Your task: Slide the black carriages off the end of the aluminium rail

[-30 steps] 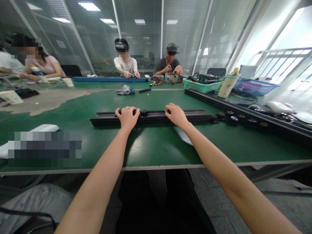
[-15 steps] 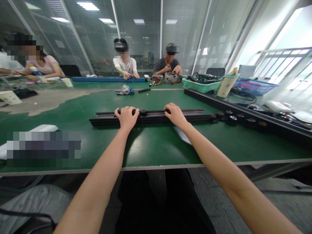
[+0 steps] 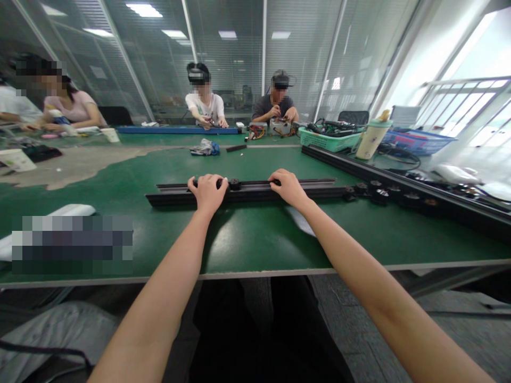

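- The black rail (image 3: pixel 247 197) lies crosswise on the green table (image 3: pixel 255 244), under both hands, reaching beyond the left hand (image 3: pixel 209 192) on one side and the right hand (image 3: pixel 286 187) on the other.
- Even, light pressure from both hands suits this best, I judge; a harder push from one could skew the rail, which looks loose on the smooth top.
- A round black part (image 3: pixel 235 184) sits just right of the left hand, between the two hands; the fingers do well to leave it room.
- Small black parts (image 3: pixel 362 188) lie to the right of the right hand, beyond the rail's end, so a sideways slide that way calls for care.
- The left hand is palm down, knuckles high, thumb toward the right hand; it looks closed on a dark piece (image 3: pixel 220 183), though the fingertips are partly hidden.
- The right hand bends in toward the left, its fingers curled over the rail; a dark patch shows by its thumb, but whether it grips anything I cannot tell.
- Both forearms reach forward, nearly straight, from below the hands, well apart at the elbows.
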The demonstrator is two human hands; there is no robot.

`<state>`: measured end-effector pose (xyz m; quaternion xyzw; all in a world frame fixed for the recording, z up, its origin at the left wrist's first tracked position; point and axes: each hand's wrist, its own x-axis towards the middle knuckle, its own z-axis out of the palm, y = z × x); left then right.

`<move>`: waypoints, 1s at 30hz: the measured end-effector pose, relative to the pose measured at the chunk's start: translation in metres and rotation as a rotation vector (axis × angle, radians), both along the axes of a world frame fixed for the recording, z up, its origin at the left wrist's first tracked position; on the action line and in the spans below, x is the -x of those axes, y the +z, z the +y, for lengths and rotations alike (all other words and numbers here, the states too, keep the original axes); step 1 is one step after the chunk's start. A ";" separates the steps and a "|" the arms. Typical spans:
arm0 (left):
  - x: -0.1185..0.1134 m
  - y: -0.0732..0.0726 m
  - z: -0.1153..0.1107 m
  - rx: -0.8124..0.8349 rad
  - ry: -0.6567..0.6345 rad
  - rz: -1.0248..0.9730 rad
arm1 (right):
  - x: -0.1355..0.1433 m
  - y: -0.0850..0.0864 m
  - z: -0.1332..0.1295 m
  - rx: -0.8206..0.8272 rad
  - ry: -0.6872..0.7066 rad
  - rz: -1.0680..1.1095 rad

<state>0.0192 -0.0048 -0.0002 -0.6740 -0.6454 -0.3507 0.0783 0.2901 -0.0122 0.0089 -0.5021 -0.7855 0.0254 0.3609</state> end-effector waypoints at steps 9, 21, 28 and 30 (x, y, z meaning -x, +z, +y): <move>0.000 0.000 0.000 0.001 -0.011 -0.018 | -0.003 -0.001 0.004 0.006 0.000 -0.007; 0.001 0.000 0.000 -0.003 -0.012 -0.009 | -0.004 -0.002 0.005 0.010 -0.035 -0.045; 0.001 -0.002 0.003 -0.011 -0.004 -0.001 | -0.007 -0.003 0.006 0.007 -0.034 -0.047; 0.001 -0.002 0.003 -0.011 -0.005 -0.001 | -0.008 -0.003 0.006 0.011 -0.035 -0.037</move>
